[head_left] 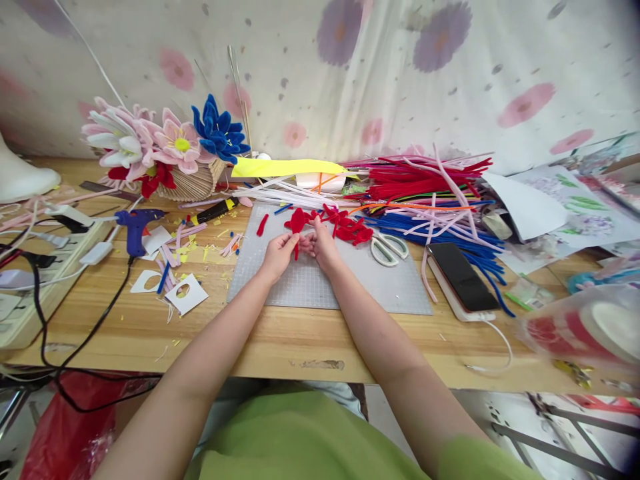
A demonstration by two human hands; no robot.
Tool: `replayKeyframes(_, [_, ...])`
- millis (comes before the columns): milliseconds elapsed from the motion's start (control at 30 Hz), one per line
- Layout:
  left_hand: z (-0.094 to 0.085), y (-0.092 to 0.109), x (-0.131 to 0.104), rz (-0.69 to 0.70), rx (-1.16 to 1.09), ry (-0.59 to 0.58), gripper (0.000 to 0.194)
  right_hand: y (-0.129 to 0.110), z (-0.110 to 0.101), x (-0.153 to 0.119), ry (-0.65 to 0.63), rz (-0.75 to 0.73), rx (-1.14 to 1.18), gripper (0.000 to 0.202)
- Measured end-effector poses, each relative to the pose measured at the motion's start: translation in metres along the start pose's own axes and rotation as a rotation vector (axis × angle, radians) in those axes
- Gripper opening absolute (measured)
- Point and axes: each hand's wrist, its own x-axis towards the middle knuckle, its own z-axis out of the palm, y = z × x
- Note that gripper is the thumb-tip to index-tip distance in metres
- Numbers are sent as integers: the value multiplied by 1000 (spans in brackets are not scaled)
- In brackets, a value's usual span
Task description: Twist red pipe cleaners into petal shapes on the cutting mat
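Over the grey cutting mat, my left hand pinches a red fuzzy petal piece, its narrow end pointing down between my hands. Beside it, my right hand has its fingers curled close to the same piece; what its fingertips hold is too small to make out. More red petal shapes lie on the mat just behind and right of my right hand. Scissors with pale handles rest at the mat's right side. A short red strip lies at the mat's upper left.
Bundles of red stems and blue stems lie behind and to the right. A phone sits right of the mat. At left are a blue glue gun, white card pieces, a power strip and fuzzy flowers.
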Motion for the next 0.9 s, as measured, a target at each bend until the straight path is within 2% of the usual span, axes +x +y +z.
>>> replayKeyframes(67, [-1, 0, 10, 32, 85, 113, 25, -4, -6, 5, 157, -82, 2, 41])
replayKeyframes(133, [-2, -1, 20, 89, 274, 200, 22, -12, -14, 8, 267, -175, 3, 33])
replayKeyframes(267, [-1, -4, 39, 267, 758, 360, 17, -35, -39, 11, 364, -326, -27, 33])
replayKeyframes(400, [-3, -12, 53, 304, 991, 345, 16, -51, -66, 12, 485, -328, -126, 34])
replayKeyframes(500, [-6, -18, 53, 326, 1049, 360, 16, -55, -82, 14, 551, -271, -210, 30])
replayKeyframes(667, [-14, -18, 42, 424, 1003, 415, 27, -61, -110, 17, 585, -198, -383, 24])
replayKeyframes(800, [-31, -14, 31, 471, 951, 413, 20, -69, -138, 14, 696, -242, -497, 22])
replayKeyframes(900, [-47, -11, 20, 501, 931, 420, 13, -74, -149, 10, 747, -233, -510, 20])
